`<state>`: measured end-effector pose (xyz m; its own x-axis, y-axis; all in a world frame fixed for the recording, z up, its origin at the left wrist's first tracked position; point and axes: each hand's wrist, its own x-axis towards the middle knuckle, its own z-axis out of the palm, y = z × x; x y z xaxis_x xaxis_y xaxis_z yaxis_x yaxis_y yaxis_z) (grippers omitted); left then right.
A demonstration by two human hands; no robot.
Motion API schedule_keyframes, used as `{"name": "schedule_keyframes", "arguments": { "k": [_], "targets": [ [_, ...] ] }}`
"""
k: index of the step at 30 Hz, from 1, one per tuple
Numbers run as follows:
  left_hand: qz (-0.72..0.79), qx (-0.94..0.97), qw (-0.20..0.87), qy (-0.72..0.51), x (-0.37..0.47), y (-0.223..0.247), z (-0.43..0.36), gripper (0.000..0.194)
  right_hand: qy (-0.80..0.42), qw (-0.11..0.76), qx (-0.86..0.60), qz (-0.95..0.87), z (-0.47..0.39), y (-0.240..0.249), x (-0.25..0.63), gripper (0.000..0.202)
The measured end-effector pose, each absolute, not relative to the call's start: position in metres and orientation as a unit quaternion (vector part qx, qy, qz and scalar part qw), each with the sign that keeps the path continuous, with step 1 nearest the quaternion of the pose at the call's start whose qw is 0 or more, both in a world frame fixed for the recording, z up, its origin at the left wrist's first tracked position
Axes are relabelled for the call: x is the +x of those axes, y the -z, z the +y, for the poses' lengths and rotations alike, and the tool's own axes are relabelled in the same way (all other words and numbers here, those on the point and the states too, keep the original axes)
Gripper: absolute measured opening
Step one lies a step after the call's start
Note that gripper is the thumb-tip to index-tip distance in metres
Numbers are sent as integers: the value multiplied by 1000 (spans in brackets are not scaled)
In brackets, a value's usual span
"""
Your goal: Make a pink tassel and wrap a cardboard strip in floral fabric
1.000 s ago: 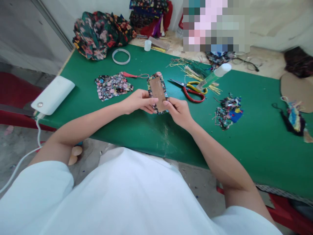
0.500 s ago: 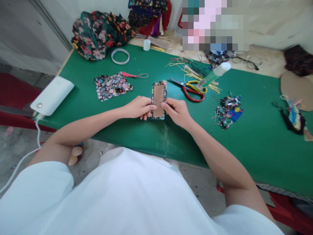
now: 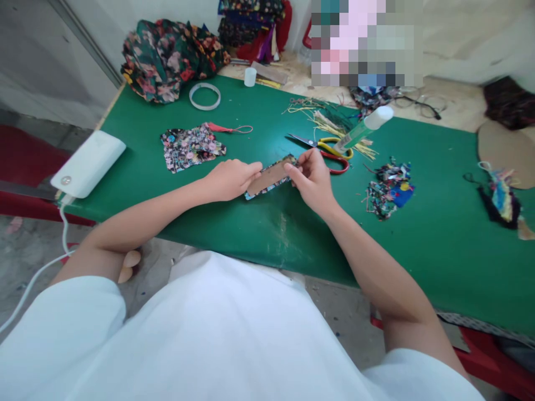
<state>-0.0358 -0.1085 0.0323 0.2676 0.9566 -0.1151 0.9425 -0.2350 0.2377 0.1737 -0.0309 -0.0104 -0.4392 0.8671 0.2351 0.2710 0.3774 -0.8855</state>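
Note:
A small brown cardboard strip edged with floral fabric (image 3: 271, 177) is held tilted, its right end higher, over the green table. My left hand (image 3: 234, 179) pinches its left end between thumb and fingers. At the right end, my right hand (image 3: 312, 179) grips it, thumb lying on the cardboard face. Just beyond the right hand lie scissors (image 3: 334, 162) with red and yellow handles, partly hidden by that hand. A glue stick (image 3: 364, 129) with a white cap rests by the yellow handle. Left of the strip is a piece of floral fabric (image 3: 190, 146) beside a red tassel (image 3: 221, 128).
A white power bank (image 3: 88, 164) with a cable sits at the left edge. Fabric scraps (image 3: 390, 189) lie to the right, yellow-green threads (image 3: 330, 120) behind the scissors. A tape roll (image 3: 204, 97) and bunched floral cloth (image 3: 167, 61) are at the back left.
The strip has turned from upright to slanted, its top swinging right. My right hand has moved up to that end and now covers part of the scissors' red handle.

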Motion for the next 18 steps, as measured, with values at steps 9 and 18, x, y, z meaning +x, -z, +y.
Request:
{"name": "schedule_keyframes", "arguments": {
  "k": [9, 18],
  "targets": [
    [597, 796, 86, -60, -39, -22, -102, 31, -341, 339, -392, -784, -19, 13, 177, 16],
    [587, 795, 39, -151, -46, -15, -99, 29, -165, 489, -500, -695, 1, 3, 189, 43]
  ]
}}
